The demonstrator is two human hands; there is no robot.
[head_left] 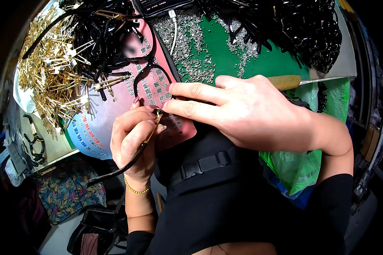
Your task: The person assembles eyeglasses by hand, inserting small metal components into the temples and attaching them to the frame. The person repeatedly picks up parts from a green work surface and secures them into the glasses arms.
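Note:
My left hand (134,134) is closed in a pinch around an eyeglass temple (132,163), dark with a gold metal section. Its dark tip hangs down past my wrist, while the hinge end is up between my fingertips. Against that end lies a black eyeglass frame (158,66), its rim curving up over the pink sheet. My right hand (255,112) grips the frame from the other side, index and middle fingers stretched along it. The right thumb is hidden beneath, and the frame's far portion is covered by the hand.
Gold metal temples (51,76) are heaped at left, beside piled black eyeglass frames (100,42). Small metal screws or pins (195,63) lie scattered on a green surface (217,46). More glossy black parts (293,29) fill the far right. A white cable (175,32) runs from a phone-like device (161,6).

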